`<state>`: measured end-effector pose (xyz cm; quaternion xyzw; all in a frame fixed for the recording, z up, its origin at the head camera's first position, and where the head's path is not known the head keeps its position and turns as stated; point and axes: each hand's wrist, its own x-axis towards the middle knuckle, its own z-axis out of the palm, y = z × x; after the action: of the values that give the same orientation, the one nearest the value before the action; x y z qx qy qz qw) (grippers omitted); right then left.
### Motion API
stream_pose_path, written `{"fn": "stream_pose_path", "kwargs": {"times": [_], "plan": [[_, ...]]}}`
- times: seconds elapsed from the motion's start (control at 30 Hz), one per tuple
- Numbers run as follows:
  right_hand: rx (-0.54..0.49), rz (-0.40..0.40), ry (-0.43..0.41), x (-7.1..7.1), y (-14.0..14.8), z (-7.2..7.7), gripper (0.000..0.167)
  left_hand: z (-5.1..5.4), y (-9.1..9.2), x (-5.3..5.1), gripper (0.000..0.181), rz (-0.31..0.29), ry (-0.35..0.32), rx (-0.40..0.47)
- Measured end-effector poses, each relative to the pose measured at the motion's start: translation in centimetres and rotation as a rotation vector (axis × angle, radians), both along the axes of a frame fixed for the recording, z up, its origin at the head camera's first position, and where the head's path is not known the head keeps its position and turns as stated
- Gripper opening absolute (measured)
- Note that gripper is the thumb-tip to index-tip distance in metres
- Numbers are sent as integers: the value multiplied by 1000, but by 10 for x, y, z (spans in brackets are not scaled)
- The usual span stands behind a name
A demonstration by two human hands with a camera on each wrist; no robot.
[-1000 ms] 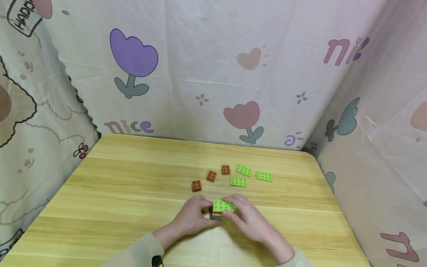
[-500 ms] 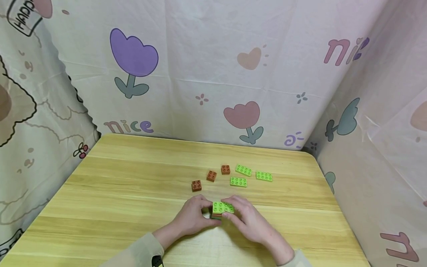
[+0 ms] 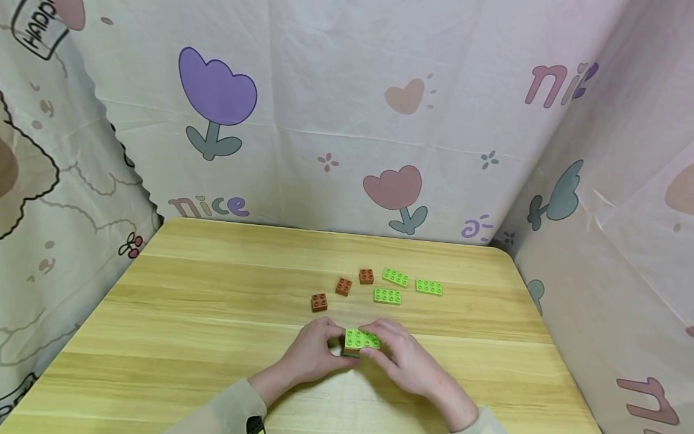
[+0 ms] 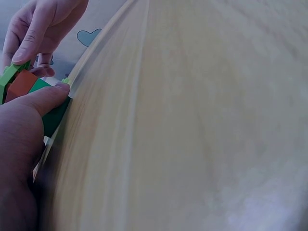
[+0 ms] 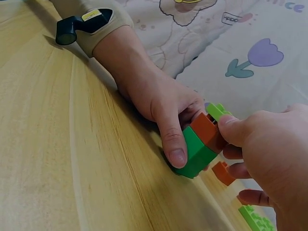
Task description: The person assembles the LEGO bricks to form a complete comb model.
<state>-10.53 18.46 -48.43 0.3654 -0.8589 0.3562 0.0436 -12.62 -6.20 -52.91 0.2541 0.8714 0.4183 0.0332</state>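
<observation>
In the head view a small stack of toy building bricks stands between my two hands. Its bottom is a dark green brick point(image 5: 196, 153), gripped between the thumb and fingers of my left hand point(image 3: 310, 354). An orange-brown brick point(image 5: 207, 129) sits on the green one. On top lies a lime green flat brick point(image 3: 359, 339) with studs, pinched at its right end by my right hand point(image 3: 405, 357). From the right wrist view, a narrow dark gap shows beneath part of this flat brick; whether it is fully seated I cannot tell.
Beyond the hands, several loose bricks lie on the wooden table point(image 3: 217, 289): orange-brown square bricks point(image 3: 319, 302) to the left, and lime flat bricks point(image 3: 387, 296) to the right. A patterned cloth point(image 3: 325, 108) hangs behind the table and at both sides.
The lime flat brick has come down slightly, and the gap over the orange-brown brick has narrowed. My right hand moved down a little with it; my left hand stayed in place.
</observation>
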Motion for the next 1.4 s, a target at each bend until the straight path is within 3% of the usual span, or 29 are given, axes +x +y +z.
{"fn": "stream_pose_path", "kwargs": {"times": [0.4,0.7,1.13,1.3,1.4], "plan": [[41,-19,26,1,-1,2,35,0,1,0,25,-6,5,9],[23,-6,-3,1,-1,1,34,0,1,0,26,-5,17,10],[68,14,50,-1,2,5,38,0,2,-1,27,-6,20,-9],[75,16,52,-2,1,5,39,2,1,-2,29,-23,4,6],[77,24,49,-2,1,5,39,6,-1,-3,40,-52,-31,20]]}}
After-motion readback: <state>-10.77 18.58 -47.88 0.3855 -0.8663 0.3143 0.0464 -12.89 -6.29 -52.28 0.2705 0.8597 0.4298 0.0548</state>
